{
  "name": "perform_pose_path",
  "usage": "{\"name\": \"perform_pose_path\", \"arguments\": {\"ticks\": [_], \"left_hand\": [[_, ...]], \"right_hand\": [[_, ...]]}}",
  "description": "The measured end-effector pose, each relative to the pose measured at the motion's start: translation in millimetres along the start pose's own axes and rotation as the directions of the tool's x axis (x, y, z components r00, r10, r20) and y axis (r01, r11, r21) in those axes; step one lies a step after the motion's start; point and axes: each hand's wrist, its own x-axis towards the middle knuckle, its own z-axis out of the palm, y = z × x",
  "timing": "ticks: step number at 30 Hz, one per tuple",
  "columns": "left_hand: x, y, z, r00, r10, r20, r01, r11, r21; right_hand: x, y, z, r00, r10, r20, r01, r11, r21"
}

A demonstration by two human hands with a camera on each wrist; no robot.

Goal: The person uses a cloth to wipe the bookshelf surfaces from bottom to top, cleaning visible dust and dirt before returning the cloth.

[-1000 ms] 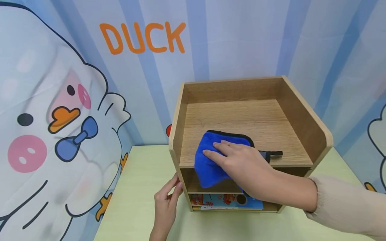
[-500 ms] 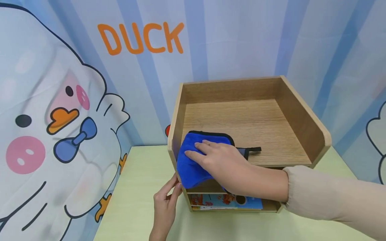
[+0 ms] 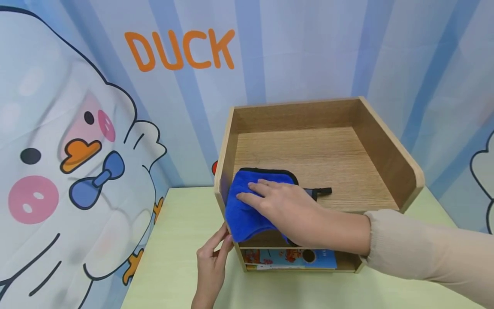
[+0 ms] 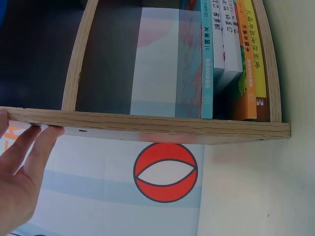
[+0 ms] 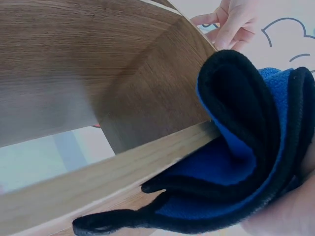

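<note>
A blue cloth point(image 3: 248, 206) with black edging is folded over the front edge of the wooden desktop shelf point(image 3: 308, 143), at its left corner. My right hand point(image 3: 287, 208) rests on the cloth, fingers spread across its top; the thumb is hidden. From the right wrist view, the cloth point(image 5: 246, 162) shows thick folds against the board's edge, with a black loop trailing. Against the outside of the shelf's left side, my left hand point(image 3: 214, 259) touches with its fingertips. In the left wrist view, the left hand point(image 4: 22, 177) has its fingers extended to the side panel's edge.
Several upright books point(image 4: 231, 54) stand in the shelf's bottom compartment, covers partly visible from above. Raised wooden walls border the top board's back and sides. The shelf stands on a pale green table point(image 3: 173, 231), before a printed duck curtain point(image 3: 305, 51).
My right hand has slid left along the front edge with the cloth, mostly before the half-second frame, to the left side wall. My left hand stays at the side panel.
</note>
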Motion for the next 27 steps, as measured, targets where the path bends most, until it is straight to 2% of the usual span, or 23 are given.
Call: {"name": "perform_pose_path", "arguments": {"ticks": [9, 16, 27], "left_hand": [[1.5, -1.2, 0.1, 1.000, 0.006, -0.001, -0.006, 1.000, -0.013], [0.9, 0.0, -0.9, 1.000, -0.030, 0.008, 0.030, 0.999, -0.022], [1.7, 0.0, -0.6, 1.000, 0.013, 0.004, -0.013, 1.000, -0.023]], "right_hand": [[0.8, 1.5, -3.7, 0.999, 0.017, 0.028, -0.017, 1.000, 0.014], [-2.7, 4.1, -7.7, 0.996, 0.061, 0.070, -0.063, 0.998, 0.017], [-18.2, 18.1, -18.2, 0.982, 0.153, 0.109, -0.156, 0.987, 0.025]]}}
